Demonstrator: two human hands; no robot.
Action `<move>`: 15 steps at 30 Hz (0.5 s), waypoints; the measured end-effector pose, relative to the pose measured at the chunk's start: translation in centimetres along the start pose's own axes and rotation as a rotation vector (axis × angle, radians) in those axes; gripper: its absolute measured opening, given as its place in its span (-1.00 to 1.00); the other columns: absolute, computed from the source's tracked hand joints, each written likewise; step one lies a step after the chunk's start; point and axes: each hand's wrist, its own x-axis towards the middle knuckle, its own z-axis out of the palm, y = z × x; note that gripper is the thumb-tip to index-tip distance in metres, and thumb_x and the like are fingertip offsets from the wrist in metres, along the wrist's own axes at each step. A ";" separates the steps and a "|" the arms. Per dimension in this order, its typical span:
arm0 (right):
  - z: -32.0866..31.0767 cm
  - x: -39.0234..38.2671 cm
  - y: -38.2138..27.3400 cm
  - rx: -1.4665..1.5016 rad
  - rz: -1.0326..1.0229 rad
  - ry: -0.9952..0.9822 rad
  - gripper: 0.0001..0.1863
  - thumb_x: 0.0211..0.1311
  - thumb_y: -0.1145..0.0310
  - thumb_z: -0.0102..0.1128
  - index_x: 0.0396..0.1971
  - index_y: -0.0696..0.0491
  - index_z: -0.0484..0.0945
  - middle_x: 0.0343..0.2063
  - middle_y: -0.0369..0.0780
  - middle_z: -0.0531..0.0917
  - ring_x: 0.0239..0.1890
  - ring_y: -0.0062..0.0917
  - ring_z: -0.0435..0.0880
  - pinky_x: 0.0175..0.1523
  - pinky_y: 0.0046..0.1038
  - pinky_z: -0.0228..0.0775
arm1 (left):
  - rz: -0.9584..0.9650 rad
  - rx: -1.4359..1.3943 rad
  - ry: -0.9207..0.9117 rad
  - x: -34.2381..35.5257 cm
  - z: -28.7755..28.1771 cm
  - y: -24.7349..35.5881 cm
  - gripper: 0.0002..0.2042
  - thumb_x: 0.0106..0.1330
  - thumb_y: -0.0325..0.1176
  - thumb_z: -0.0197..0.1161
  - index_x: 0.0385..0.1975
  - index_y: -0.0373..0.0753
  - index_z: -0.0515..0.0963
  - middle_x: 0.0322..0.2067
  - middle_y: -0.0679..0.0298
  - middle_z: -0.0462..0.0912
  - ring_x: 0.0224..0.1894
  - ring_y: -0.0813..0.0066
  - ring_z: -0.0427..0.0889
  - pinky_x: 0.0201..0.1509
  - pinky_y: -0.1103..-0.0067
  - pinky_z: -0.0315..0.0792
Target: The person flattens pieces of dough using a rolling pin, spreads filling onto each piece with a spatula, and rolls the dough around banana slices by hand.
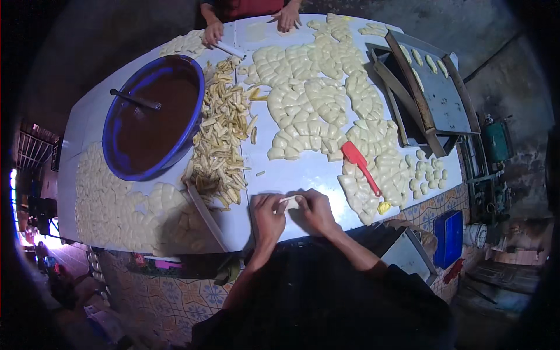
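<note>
At the near edge of the white table (pixel 291 178), my left hand (pixel 269 220) and my right hand (pixel 317 213) are close together. A small pale piece of dough (pixel 292 203) is pinched between their fingers. The fingers partly cover it, so its full shape is hidden. Left of my hands, a long pale bar (pixel 206 218) lies slanted near the table edge. Beyond it stretches a heap of yellow-brown strips (pixel 220 137) that look like cut banana. To the right, a red spatula (pixel 363 167) rests on pale, flattened dough lumps (pixel 309 108) laid in overlapping rows.
A blue basin (pixel 195 125) of brown liquid with a dark-handled ladle (pixel 135 100) stands at left. More dough (pixel 108 195) lies nearby. Metal trays (pixel 446 108) with shaped pieces are stacked at right. Across the table, a person's hands (pixel 286 18) work beside a white rolling pin (pixel 231 50).
</note>
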 end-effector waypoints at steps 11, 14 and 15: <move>-1.2 -2.4 1.1 -0.244 -0.521 -0.154 -0.39 0.19 0.50 0.23 0.28 0.21 0.34 0.14 0.04 0.51 0.08 -0.02 0.55 0.09 -0.13 0.51 | 0.322 0.389 0.049 1.4 -0.9 -2.4 -0.43 0.05 -0.30 0.52 0.11 -0.24 0.53 0.15 0.04 0.41 0.22 -0.02 0.31 0.30 0.17 0.18; 0.9 -1.0 1.7 -0.225 -0.479 -0.044 -0.39 0.14 0.54 0.24 0.25 0.20 0.38 0.09 0.02 0.55 0.04 -0.04 0.58 0.08 -0.14 0.51 | 0.352 0.313 -0.045 1.0 -0.6 -2.6 -0.46 0.09 -0.45 0.45 0.14 -0.31 0.52 -0.01 0.03 0.52 0.07 0.03 0.47 0.19 0.26 0.36; 1.4 -0.5 2.1 -0.149 -0.433 -0.098 -0.49 0.20 0.52 0.20 0.19 0.20 0.47 0.10 0.04 0.54 0.01 -0.08 0.58 0.15 -0.22 0.47 | 0.331 0.235 -0.058 0.9 0.0 -2.2 -0.60 0.12 -0.51 0.39 0.00 -0.32 0.55 -0.12 0.03 0.54 -0.05 0.03 0.52 0.08 0.28 0.41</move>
